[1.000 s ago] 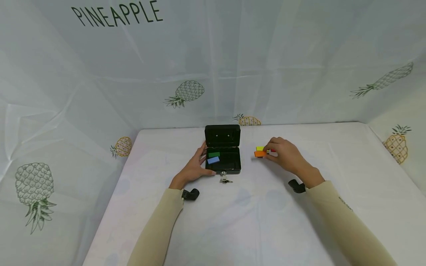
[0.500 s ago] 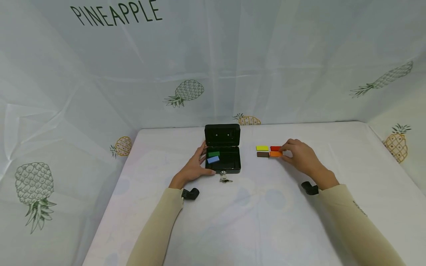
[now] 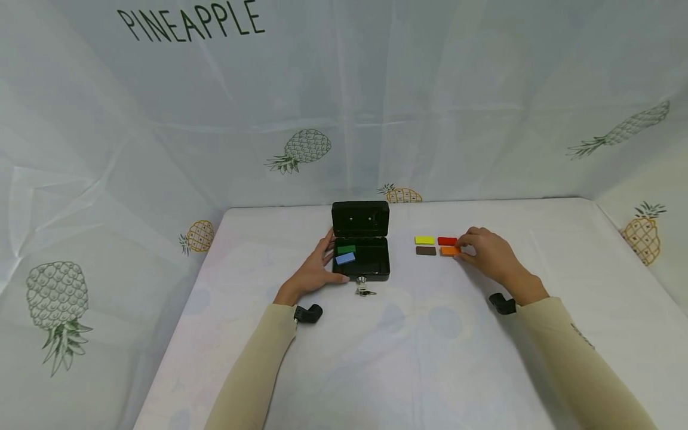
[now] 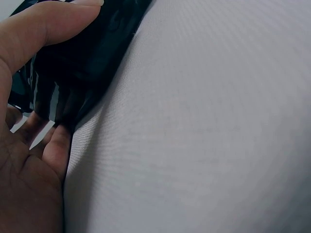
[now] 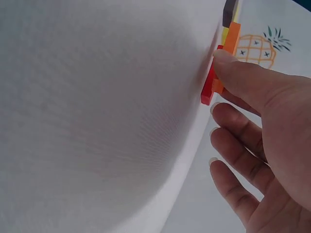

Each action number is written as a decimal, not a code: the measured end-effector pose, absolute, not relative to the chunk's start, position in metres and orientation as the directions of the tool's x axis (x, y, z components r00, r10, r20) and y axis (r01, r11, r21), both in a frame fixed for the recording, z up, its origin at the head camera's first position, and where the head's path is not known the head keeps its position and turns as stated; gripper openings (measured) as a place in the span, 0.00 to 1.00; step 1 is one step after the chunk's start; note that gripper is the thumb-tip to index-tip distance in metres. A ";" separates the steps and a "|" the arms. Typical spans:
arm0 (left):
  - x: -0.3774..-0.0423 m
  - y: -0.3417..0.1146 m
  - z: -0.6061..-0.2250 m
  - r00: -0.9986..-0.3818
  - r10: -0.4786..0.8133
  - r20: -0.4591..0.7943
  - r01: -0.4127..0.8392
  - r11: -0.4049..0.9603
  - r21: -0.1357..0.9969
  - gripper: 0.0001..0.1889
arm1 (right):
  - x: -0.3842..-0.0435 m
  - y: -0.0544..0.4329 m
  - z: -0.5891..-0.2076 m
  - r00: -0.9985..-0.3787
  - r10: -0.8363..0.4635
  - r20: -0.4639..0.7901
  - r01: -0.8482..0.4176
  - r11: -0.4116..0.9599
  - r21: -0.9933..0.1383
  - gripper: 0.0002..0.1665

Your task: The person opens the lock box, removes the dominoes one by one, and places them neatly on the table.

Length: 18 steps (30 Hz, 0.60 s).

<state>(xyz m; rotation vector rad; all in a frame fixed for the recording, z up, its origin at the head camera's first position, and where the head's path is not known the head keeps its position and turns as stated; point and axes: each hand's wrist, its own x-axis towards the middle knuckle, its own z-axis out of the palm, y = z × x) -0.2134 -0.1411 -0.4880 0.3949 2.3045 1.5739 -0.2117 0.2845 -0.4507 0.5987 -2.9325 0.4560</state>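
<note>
A black cash box [image 3: 371,263] stands on the table with its lid [image 3: 360,218] raised. My left hand [image 3: 312,272] grips its left side, thumb [image 4: 53,22] at the front edge and fingers curled along the side wall. Inside, at the left, lie a green block [image 3: 346,249] and a blue block [image 3: 345,258], both flat and rectangular. To the right of the box, my right hand [image 3: 486,257] pinches an orange block [image 3: 449,252] between thumb and index finger; the other fingers are spread in the right wrist view. Close behind the orange block lies a red block [image 3: 447,241].
A yellow block [image 3: 424,240] and a dark brown block [image 3: 426,251] lie between the box and my right hand. Keys [image 3: 366,292] hang from the lock at the box's front. A pineapple-printed sheet [image 3: 457,119] rises behind the white table [image 3: 376,358].
My right hand has moved right with the orange block, from in front of the yellow block to in front of the red one. The brown block has come into view. My left hand stays put.
</note>
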 end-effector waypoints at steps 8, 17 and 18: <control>-0.212 -0.140 -0.488 -0.911 0.397 -0.108 0.049 0.365 0.930 0.67 | -0.214 0.286 -0.456 -0.910 -0.378 0.171 -0.412 0.874 -0.259 0.13; -0.213 -0.141 -0.487 -0.906 0.409 -0.107 0.059 0.373 0.926 0.67 | -0.209 0.271 -0.441 -0.872 -0.417 0.256 -0.479 0.834 -0.273 0.14; -0.213 -0.142 -0.487 -0.906 0.409 -0.106 0.059 0.372 0.926 0.67 | -0.208 0.267 -0.438 -0.860 -0.428 0.276 -0.498 0.823 -0.274 0.14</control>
